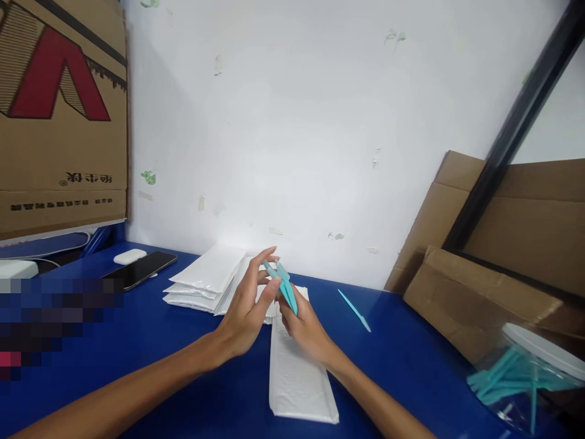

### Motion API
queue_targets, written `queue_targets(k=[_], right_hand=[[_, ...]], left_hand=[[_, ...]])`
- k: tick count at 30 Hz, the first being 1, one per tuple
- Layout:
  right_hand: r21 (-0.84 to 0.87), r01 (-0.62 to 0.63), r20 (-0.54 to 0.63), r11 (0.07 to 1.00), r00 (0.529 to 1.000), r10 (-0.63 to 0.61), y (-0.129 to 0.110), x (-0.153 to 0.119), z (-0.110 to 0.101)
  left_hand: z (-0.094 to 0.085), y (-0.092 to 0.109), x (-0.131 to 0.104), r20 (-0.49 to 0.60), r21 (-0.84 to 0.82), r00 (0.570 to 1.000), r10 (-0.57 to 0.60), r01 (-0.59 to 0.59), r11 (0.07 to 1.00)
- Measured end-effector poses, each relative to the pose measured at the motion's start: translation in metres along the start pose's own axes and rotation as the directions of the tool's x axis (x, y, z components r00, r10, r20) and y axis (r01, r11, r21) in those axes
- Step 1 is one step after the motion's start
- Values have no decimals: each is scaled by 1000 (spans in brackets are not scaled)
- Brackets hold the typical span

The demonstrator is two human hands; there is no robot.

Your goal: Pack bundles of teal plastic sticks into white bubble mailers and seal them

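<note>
Several teal plastic eyebrow razors (pixel 287 294) are bunched together, their paler ends pointing up and away from me. My right hand (pixel 299 320) is closed around the lower part of the bunch. At its upper end, my left hand (pixel 251 299) has its thumb against the razors, index finger stretched out above and other fingers partly hidden behind. Below the hands a white padded mailer (pixel 301 384) lies lengthwise on the blue table (pixel 201 390). One loose teal razor (pixel 354 311) lies on the table to the right.
A stack of white padded mailers (pixel 205 271) lies behind my left hand. Further left are a phone (pixel 141 270) and a white earbud case (pixel 130 256). A clear jar (pixel 516 408) of teal razors stands front right, near cardboard (pixel 484 305). A white wall (pixel 292 122) closes the back.
</note>
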State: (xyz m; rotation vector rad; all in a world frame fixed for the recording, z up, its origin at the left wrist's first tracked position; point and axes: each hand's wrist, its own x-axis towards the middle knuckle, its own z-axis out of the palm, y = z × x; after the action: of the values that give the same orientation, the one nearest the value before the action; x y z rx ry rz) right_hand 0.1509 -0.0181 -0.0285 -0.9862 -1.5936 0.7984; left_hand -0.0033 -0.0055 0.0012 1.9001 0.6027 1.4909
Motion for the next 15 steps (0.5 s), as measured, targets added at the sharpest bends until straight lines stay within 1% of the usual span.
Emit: queue_targets(k=[2,5,9,15], right_hand=[[-70,53,26,996,998,-51,-3,0,1],[-146,108,60,983,993,-100,-5,0,2],[-144,88,87,986,993,-76,-8,-1,3],[-110,64,55,992,997,-59,-6,0,2]], left_hand=[[-1,1,1,8,52,998,64,-64,997],[-3,3,2,56,160,986,158,-165,973],[-4,2,1,68,207,983,169,-179,962],[-1,-3,-3,99,296,970,222,-241,924]])
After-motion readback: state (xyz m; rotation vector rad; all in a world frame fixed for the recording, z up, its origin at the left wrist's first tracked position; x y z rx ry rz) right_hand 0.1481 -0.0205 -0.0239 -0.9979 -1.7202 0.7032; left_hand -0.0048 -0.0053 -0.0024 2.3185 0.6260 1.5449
